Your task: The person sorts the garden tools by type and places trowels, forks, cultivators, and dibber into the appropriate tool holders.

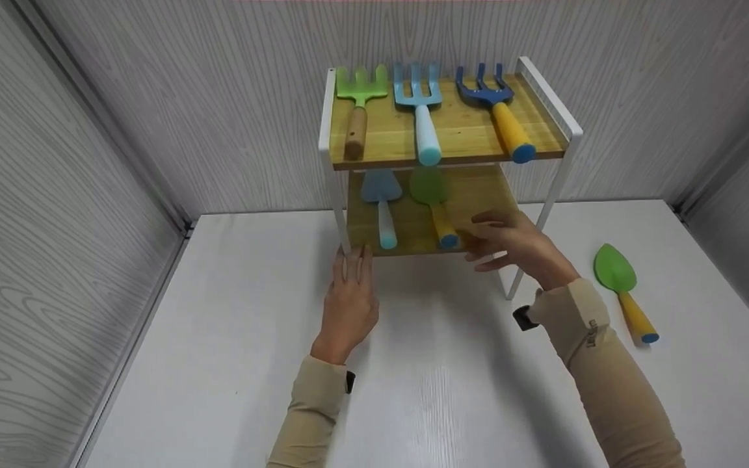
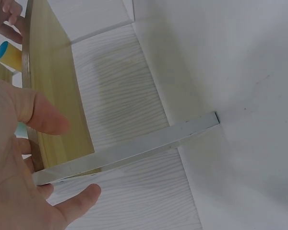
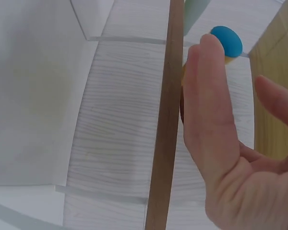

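Note:
My left hand (image 1: 350,309) holds the front left corner of a two-tier shelf rack (image 1: 472,248). Its thumb (image 2: 48,117) lies under the lower board (image 2: 62,96), and its fingers reach over the edge beside the white leg (image 2: 134,147). Over the right part of the lower board, my right hand (image 1: 511,242) has its fingers extended close to a green hand trowel (image 1: 430,185) with a yellow handle. The handle's blue end (image 3: 226,41) shows behind the fingertips; I cannot tell whether they touch it. Left of it lies a blue hand trowel (image 1: 381,186).
On the upper board lie a green hand fork (image 1: 361,88), a light blue hand fork (image 1: 418,97) and a dark blue hand fork (image 1: 486,94). Another green trowel (image 1: 616,268) with a yellow handle lies on the white table (image 1: 231,312), right of the rack. Walls stand behind and at both sides.

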`<move>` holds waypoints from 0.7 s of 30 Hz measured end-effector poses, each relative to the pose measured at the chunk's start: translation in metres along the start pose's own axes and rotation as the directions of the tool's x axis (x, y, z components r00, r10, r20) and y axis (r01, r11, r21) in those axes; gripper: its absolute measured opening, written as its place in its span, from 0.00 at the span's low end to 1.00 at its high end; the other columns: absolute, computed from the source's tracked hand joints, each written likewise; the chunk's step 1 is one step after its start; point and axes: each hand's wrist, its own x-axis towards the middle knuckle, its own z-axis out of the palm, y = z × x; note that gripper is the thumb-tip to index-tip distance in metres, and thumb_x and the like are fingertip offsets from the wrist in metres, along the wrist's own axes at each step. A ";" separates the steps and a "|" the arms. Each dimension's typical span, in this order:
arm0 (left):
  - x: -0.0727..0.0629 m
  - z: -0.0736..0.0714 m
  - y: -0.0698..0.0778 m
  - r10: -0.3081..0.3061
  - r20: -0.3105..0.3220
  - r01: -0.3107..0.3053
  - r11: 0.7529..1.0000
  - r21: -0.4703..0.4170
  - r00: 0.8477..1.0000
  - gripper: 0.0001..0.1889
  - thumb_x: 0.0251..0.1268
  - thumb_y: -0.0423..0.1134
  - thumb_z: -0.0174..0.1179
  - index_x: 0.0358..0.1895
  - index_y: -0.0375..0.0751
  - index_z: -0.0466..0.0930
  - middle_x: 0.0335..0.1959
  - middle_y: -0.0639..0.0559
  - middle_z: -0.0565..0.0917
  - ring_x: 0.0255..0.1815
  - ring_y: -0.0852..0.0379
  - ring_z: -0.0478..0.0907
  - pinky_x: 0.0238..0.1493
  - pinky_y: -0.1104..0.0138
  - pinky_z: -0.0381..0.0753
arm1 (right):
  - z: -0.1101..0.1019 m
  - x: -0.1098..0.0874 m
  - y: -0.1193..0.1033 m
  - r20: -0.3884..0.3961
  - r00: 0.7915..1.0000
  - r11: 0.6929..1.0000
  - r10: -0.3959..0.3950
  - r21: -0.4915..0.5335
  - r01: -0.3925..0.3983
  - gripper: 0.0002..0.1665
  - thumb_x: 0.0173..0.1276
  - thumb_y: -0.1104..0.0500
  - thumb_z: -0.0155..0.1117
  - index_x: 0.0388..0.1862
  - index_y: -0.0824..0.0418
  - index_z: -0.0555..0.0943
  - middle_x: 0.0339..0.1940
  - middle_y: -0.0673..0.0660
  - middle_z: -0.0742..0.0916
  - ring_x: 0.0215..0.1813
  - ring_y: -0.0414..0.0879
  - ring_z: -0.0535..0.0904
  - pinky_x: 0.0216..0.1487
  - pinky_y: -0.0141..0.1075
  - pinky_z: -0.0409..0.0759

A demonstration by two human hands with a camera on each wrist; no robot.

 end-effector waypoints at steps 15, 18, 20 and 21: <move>-0.005 0.002 -0.001 -0.030 0.010 0.031 0.998 -0.057 0.999 0.34 0.63 0.23 0.57 0.74 0.25 0.60 0.70 0.33 0.63 0.74 0.32 0.55 0.46 0.52 0.85 | -0.024 -0.027 0.035 0.017 0.999 0.998 -0.048 0.044 0.047 0.37 0.79 0.53 0.57 0.77 0.71 0.60 0.58 0.67 0.81 0.49 0.57 0.87 0.46 0.49 0.86; -0.003 0.001 -0.001 -0.032 0.007 0.032 0.998 -0.054 0.999 0.35 0.63 0.24 0.59 0.74 0.25 0.60 0.70 0.33 0.63 0.74 0.32 0.56 0.49 0.52 0.84 | -0.030 -0.032 0.040 0.032 0.998 0.997 -0.057 0.051 0.056 0.36 0.79 0.53 0.58 0.76 0.71 0.61 0.58 0.65 0.82 0.50 0.59 0.87 0.46 0.50 0.86; -0.002 0.001 -0.001 -0.033 0.012 0.033 0.998 -0.048 0.999 0.36 0.63 0.25 0.61 0.74 0.26 0.59 0.70 0.33 0.64 0.74 0.32 0.56 0.52 0.52 0.83 | -0.035 -0.034 0.043 0.044 0.997 0.997 -0.055 0.058 0.053 0.35 0.79 0.53 0.58 0.75 0.72 0.62 0.58 0.65 0.83 0.50 0.59 0.87 0.46 0.51 0.86; -0.001 0.000 0.000 -0.033 0.015 0.033 0.998 -0.044 0.999 0.36 0.63 0.25 0.61 0.75 0.26 0.59 0.70 0.33 0.63 0.74 0.32 0.56 0.52 0.52 0.83 | -0.037 -0.036 0.044 0.051 0.997 0.997 -0.055 0.056 0.052 0.35 0.79 0.53 0.57 0.75 0.72 0.62 0.58 0.65 0.83 0.50 0.58 0.87 0.46 0.50 0.86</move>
